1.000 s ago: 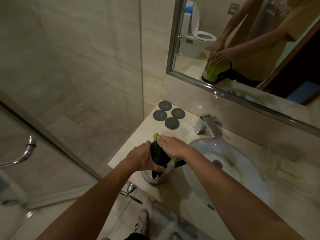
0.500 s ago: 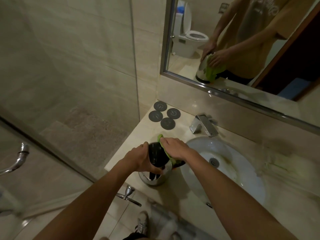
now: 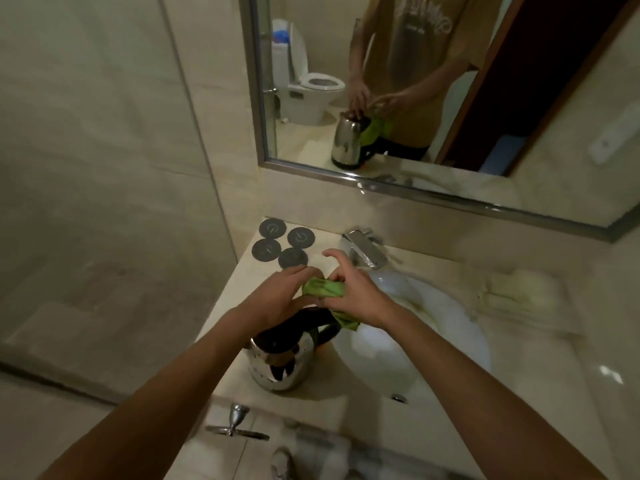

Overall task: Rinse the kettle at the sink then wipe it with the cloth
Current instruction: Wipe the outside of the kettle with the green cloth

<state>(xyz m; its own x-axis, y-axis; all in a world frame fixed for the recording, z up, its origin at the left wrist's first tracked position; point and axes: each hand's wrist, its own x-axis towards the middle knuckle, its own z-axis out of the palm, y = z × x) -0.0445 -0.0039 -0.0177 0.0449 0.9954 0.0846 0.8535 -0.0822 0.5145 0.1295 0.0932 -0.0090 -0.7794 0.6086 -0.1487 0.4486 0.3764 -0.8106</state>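
Observation:
A steel kettle (image 3: 281, 370) with a black lid and handle stands on the counter, left of the sink basin (image 3: 426, 344). My left hand (image 3: 277, 297) lies over the kettle's top, its fingers curved down on the lid and reaching the cloth. My right hand (image 3: 356, 292) pinches a bunched green cloth (image 3: 323, 288) just above the handle, with the index finger raised. One end of the cloth hangs below the wrist. The mirror shows the kettle upright with the cloth hanging beside it.
Several dark round coasters (image 3: 278, 244) lie at the counter's back left. A chrome faucet (image 3: 367, 252) stands behind the basin. A folded pale towel (image 3: 519, 296) lies to the right. A glass shower wall is close on the left, and the mirror (image 3: 433, 98) is ahead.
My left hand has moved from the kettle's side up onto its lid. My right hand has lifted off the kettle and gathered the cloth into a bunch.

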